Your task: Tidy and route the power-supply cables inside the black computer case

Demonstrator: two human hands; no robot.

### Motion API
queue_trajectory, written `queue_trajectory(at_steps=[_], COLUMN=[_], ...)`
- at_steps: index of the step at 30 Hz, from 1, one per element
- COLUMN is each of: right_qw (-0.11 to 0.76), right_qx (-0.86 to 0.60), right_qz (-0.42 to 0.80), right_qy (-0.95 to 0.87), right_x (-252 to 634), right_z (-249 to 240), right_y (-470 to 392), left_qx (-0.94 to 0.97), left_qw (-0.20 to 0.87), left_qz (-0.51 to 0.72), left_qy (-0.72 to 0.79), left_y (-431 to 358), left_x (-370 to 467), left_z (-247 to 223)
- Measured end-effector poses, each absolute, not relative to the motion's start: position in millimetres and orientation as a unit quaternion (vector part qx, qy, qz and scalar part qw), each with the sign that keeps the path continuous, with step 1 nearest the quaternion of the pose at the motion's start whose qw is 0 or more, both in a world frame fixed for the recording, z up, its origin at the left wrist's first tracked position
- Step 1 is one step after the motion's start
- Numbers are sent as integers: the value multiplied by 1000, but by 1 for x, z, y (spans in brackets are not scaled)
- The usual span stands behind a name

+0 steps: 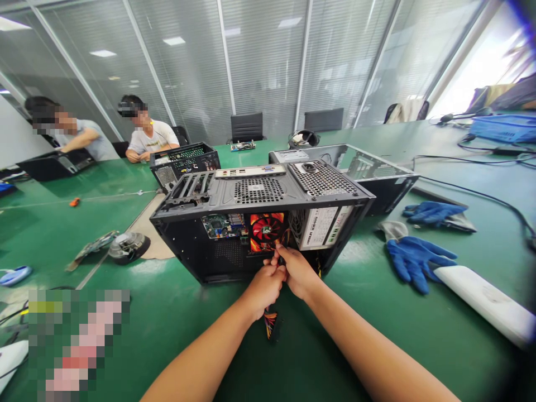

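Computer case [291, 192], long axis sideways, open side facing wearer; left hand [266, 286] and right hand [299, 272] fingers [282, 251] narrow, contents hidden.

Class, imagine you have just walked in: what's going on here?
A person works with both bare hands at the open side of a computer case. The left hand seems closed on a coloured cable bundle, which shows below it. The right hand meets it, fingertips pinched; what they grip is too small to tell. The red fan and power supply are in the case.
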State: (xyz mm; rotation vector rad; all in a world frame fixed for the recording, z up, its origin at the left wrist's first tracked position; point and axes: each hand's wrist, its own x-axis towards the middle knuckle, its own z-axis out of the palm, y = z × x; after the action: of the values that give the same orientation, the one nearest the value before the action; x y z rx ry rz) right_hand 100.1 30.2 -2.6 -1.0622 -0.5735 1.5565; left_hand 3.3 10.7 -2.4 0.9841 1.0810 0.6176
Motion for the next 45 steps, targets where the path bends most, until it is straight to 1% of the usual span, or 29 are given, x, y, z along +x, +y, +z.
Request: queue_trajectory(at_steps=[2,6,10,14,20,25,31,34,39,41,45], right_qw=[551,550,555,553,547,549,548,548,548,548,548], right_qx=[-460,-474,-465,-472,-477,-463,-455,-455,-473,-478,-478], right_qz=[651,642,644,641,640,647,656,653,640,639,639], right_qy=[-247,-246,-247,-247,-252,-256,-250,-256,-257,-251,-250], right_x=[100,100,100,100,101,100,100,101,101,101,100], right_z=[-1,3,3,0,-1,0,-2,-3,-1,1,2], right_y=[30,29,30,30,30,30,31,31,30,30,29], left_qx=[404,301,230,241,311,397,477,452,326,295,281], left_qw=[740,853,902,890,833,750,681,702,824,857,868], left_qz=[273,224,196,207,232,261,269,270,234,221,217], left_qy=[463,363,308,326,395,460,486,479,399,361,346], left_y=[11,15,19,17,13,12,11,11,14,16,17], left_x=[2,-5,-10,-8,-2,1,2,2,-3,-6,-7], left_z=[1,9,13,13,11,3,-1,2,8,9,9])
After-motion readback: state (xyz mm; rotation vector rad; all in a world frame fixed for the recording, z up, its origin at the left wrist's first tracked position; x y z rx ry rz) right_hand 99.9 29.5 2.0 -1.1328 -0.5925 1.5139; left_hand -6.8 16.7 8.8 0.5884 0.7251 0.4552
